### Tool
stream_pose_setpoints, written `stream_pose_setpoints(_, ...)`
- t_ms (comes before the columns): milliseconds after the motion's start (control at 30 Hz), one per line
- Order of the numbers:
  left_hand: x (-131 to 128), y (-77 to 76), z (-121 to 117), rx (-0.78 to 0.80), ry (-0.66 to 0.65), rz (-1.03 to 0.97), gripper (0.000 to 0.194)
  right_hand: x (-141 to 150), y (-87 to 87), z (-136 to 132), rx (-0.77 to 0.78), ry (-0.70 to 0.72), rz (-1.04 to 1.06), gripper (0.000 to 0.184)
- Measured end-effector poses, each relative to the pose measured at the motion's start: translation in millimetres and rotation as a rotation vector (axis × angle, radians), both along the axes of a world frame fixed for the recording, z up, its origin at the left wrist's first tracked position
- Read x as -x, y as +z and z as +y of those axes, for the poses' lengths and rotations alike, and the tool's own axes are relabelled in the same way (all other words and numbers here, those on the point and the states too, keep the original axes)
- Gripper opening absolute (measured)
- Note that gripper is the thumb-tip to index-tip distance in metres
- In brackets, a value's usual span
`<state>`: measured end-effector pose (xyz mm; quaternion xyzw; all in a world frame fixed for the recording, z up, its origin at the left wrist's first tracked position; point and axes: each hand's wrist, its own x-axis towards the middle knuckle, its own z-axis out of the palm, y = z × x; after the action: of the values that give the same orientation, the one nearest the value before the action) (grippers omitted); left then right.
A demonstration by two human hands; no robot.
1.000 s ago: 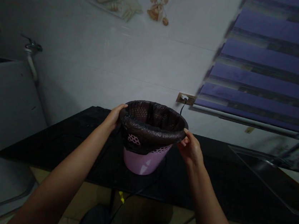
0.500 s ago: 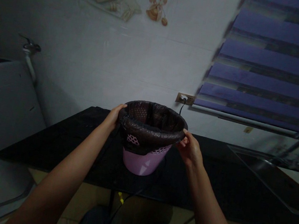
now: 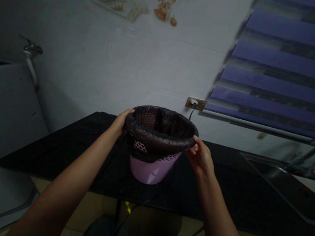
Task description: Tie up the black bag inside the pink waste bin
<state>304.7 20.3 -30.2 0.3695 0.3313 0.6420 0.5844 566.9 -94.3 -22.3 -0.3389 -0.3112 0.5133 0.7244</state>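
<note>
Got one pink bin [image 3: 147, 171] sitting on one black counter [image 3: 64, 156], lined with one dark plastic bag [image 3: 154, 142] folded over its top. Gripping that bagged edge on opposite sides with two hands, left hand [image 3: 121, 122] and right hand [image 3: 202, 156]. Also spotting one sink [image 3: 291, 190] off right, plus one plug [image 3: 193, 102] in one wall outlet [image 3: 201, 105] behind.

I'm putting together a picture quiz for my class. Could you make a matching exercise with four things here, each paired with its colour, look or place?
1. Basket
2. Plastic liner
3. Window blind
4. White plug

A. Purple bands
B. In the wall socket
C. Pink, with holes in its upper part
D. Dark, shiny and creased

Pairs: 1-C, 2-D, 3-A, 4-B
</note>
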Motion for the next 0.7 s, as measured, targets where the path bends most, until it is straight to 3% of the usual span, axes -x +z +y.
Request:
stream_pose_setpoints(400, -0.6, -1.2, 6.4, -0.022, -0.022, 0.031, 0.024, 1.8, 1.5, -3.8, -0.018, -0.009, 0.0, 0.044)
stream_pose_setpoints(700, -2.9, 4.5, 3.2, 0.016, -0.041, 0.015, 0.02, 4.2, 4.5, -7.1, -0.01, -0.019, 0.017, 0.053)
